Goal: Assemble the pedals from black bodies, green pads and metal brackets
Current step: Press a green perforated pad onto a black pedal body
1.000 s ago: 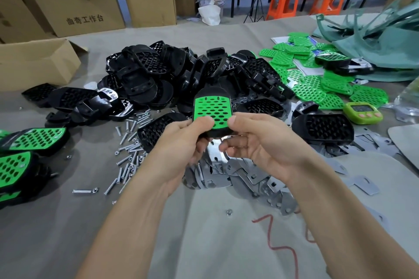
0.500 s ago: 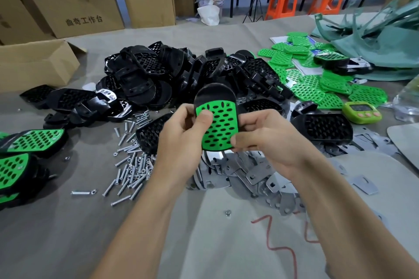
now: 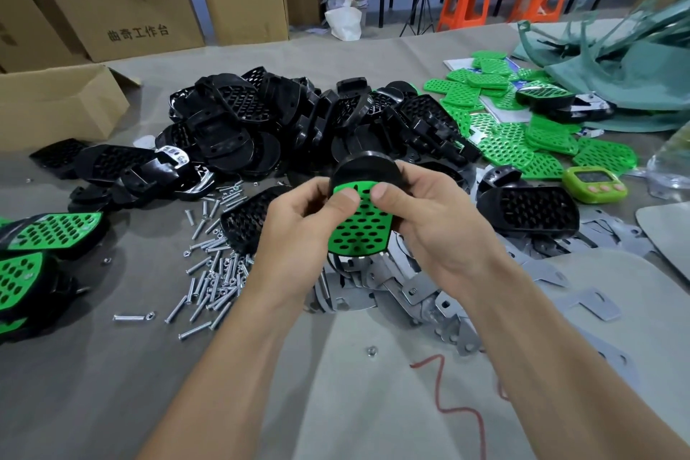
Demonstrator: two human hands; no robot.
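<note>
Now, at the bench's (image 3: 93,366) left edge lie finished pedals (image 3: 48,235), green faces up, with an open cardboard box (image 3: 56,101) behind them toward the far left corner. Moving in, a scatter of screws (image 3: 213,273) is spread on the bench, and beyond it, toward the far edge, a big heap of black bodies (image 3: 280,123).

Centre stage: the left hand (image 3: 298,235) grasps the pedal being worked on from its left side, fingers wrapped behind, thumb (image 3: 347,198) pressing down on the top end of the green pad (image 3: 360,228). That pad lies face-up on its black body (image 3: 364,168), whose rounded end pokes out just above both thumbs. The piece is lifted off the bench, caught between the two hands. The right hand (image 3: 429,217) clasps the right side the same way, thumb (image 3: 381,192) planted on the pad's top end just beside the other thumb.

Directly under the hands lies a jumble of metal brackets (image 3: 410,295), with a single nut (image 3: 370,350) and a red cord (image 3: 448,403) nearer the bench's near edge. Just right of the right hand rests a lone black body (image 3: 530,209), holes up. Further right and back are loose green pads (image 3: 522,138), and a green timer (image 3: 593,183) sits near the right edge.
</note>
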